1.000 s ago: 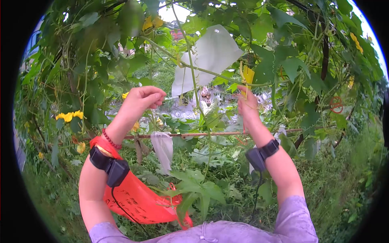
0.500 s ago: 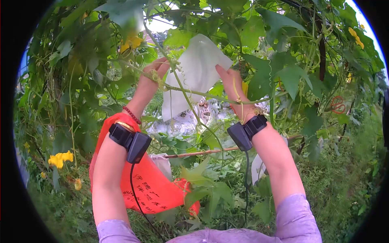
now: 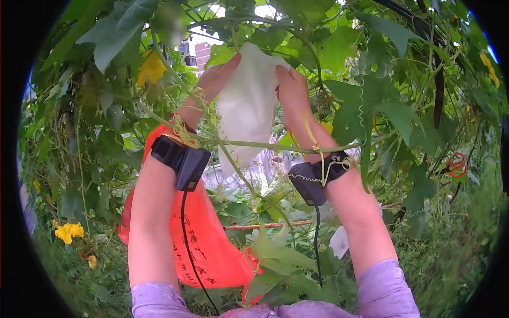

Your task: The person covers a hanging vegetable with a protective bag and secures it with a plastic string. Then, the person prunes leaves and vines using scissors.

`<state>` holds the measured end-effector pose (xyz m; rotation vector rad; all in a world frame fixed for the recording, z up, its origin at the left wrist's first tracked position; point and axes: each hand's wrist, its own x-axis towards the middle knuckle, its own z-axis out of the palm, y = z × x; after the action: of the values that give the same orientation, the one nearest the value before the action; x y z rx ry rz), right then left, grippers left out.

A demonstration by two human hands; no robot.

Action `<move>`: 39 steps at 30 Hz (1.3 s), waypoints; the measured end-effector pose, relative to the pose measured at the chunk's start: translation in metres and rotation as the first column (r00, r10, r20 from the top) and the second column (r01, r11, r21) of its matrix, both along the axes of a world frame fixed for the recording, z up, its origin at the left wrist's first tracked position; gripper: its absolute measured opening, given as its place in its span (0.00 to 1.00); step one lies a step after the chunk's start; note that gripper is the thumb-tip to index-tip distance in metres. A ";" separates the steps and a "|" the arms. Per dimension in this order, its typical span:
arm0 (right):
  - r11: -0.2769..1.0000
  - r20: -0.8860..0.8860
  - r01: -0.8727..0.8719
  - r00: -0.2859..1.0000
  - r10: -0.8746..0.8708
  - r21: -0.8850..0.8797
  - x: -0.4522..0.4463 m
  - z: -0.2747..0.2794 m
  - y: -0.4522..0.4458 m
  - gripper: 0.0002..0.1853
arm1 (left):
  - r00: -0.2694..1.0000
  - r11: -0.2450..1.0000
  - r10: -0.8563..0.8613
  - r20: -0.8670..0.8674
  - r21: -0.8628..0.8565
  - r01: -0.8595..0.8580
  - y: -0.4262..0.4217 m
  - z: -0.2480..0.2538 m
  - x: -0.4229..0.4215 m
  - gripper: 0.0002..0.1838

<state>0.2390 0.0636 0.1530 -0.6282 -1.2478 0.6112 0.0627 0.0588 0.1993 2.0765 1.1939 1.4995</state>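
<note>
A pale white bag, thin and slightly see-through, hangs among the vines in front of me. My left hand grips its upper left edge, thumb and fingers closed at the side. At the upper right edge, my right hand pinches the material; part of its fingers is behind the bag. Whatever the bag may contain is hidden. From my left forearm hangs a red plastic bag with black writing. A green vine stem with curling tendrils crosses in front of both wrists.
Large green leaves and yellow flowers surround my arms. A thin brown stick runs crosswise below. Another white piece hangs at lower right. Red-handled scissors appear among the vines at right. Black cables hang from my wrist devices.
Both hands have moved up and closer together on the white bag, which now hangs straighter and narrower. The red bag swings along with my left arm.
</note>
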 end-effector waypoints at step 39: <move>0.958 0.233 -0.225 0.936 0.263 -0.179 0.012 0.038 -0.003 0.18 | 0.687 0.674 -0.626 0.369 -0.188 0.715 0.015 0.001 0.010 0.20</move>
<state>0.2511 0.0605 0.1915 -0.6979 -1.5462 0.8586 0.0723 0.0735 0.2004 1.7168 0.4115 1.0802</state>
